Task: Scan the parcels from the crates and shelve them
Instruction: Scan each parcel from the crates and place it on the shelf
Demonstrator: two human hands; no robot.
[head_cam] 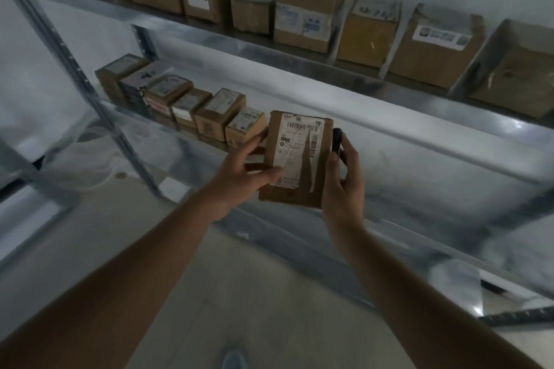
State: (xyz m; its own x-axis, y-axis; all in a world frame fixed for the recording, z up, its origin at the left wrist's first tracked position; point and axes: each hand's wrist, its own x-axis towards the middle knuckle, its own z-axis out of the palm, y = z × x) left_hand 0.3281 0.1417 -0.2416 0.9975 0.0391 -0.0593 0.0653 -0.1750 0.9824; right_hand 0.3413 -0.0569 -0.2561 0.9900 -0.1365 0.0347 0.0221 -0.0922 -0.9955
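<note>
A flat brown cardboard parcel (302, 171) with a white barcode label is held up in front of the middle shelf (404, 165). My left hand (239, 177) grips its left edge, thumb across the label. At the parcel's right edge, my right hand (341, 180) holds a small black scanner (336, 141) between fingers and thumb. The parcel sits just right of a row of small boxes (215, 114) on that shelf.
The upper shelf (239, 39) carries several larger cardboard boxes (311, 9), one marked 0836, and an open box (515, 69) at far right. A metal upright (75, 69) runs down the left. The middle shelf's surface right of the parcel is bare metal. Pale floor lies below.
</note>
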